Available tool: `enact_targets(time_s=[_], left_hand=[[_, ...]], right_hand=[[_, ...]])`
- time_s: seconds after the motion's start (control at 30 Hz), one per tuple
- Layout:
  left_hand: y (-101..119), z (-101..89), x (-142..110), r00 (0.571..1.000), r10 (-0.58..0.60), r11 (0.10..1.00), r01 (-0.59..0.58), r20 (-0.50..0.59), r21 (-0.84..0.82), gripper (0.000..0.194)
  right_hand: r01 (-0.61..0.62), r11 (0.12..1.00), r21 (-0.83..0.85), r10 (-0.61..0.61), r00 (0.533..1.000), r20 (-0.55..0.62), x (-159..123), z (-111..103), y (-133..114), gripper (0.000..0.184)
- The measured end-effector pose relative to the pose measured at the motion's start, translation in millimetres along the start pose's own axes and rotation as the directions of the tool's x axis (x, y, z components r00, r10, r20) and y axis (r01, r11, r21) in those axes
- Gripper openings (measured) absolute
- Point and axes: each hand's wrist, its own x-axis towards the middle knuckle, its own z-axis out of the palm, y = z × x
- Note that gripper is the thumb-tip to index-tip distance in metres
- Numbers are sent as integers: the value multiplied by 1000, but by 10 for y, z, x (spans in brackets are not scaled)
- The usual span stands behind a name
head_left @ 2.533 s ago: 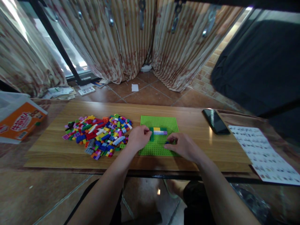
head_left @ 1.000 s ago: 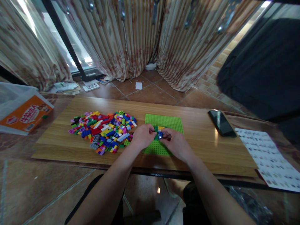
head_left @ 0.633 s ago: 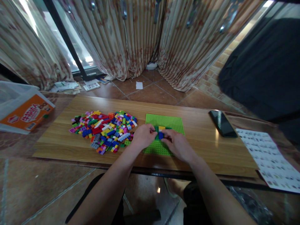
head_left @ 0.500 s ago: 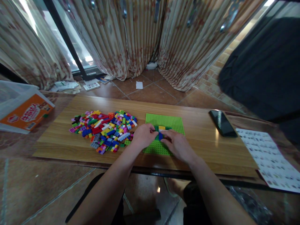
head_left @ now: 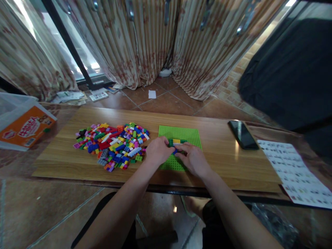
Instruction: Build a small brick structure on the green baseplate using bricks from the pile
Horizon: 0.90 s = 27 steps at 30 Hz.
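Observation:
A bright green baseplate [head_left: 180,131] lies on the wooden board, with my hands over its middle. On it stands a row of dark green and yellow bricks [head_left: 176,141]. Just in front of that row, a small blue brick [head_left: 175,151] shows between my fingertips. My left hand [head_left: 158,150] is closed, thumb and fingers pressed to the brick's left side. From the right, my right hand [head_left: 193,158] pinches the same brick, its fingers bent. My fingers hide much of the brick and part of the row.
Left of the baseplate a heap of loose coloured bricks [head_left: 114,145] covers the board [head_left: 220,166]. A clear plastic box [head_left: 27,128] with an orange label stands at far left. At right lie a black phone [head_left: 243,135] and a printed sheet [head_left: 295,173].
The whole view has shifted slightly left. Both hands stay at the blue brick, with my right fingers a little closer to my left and covering more of it.

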Motion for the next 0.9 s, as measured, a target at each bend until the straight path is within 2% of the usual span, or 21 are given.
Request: enact_targets(time_s=[0.23, 0.37, 0.47, 0.57, 0.73, 0.8, 0.9], left_hand=[[11, 42, 65, 999, -33, 999, 32, 8, 27, 33], [22, 34, 108, 999, -41, 997, 39, 27, 68, 40], [34, 19, 115, 998, -38, 995, 34, 40, 96, 40], [22, 26, 97, 999, -27, 995, 24, 23, 97, 36], [-58, 32, 76, 998, 56, 997, -56, 10, 46, 36], [-92, 24, 85, 997, 78, 997, -78, 17, -7, 35], [-149, 22, 121, 994, 113, 983, -112, 2, -148, 28]], right_hand=[[-18, 999, -28, 18, 1000, -2, 6, 23, -2, 22], [-42, 994, -104, 45, 999, 25, -3, -11, -65, 22], [-59, 984, -167, 62, 998, 12, -41, -8, -114, 22], [-30, 985, -168, 28, 1000, -13, -93, 40, -115, 25], [33, 998, 51, -25, 990, -142, -77, 72, -45, 26], [28, 987, 159, 10, 973, -233, -17, 14, -14, 24], [-11, 968, 251, 111, 915, -388, 88, -121, 44, 24]])
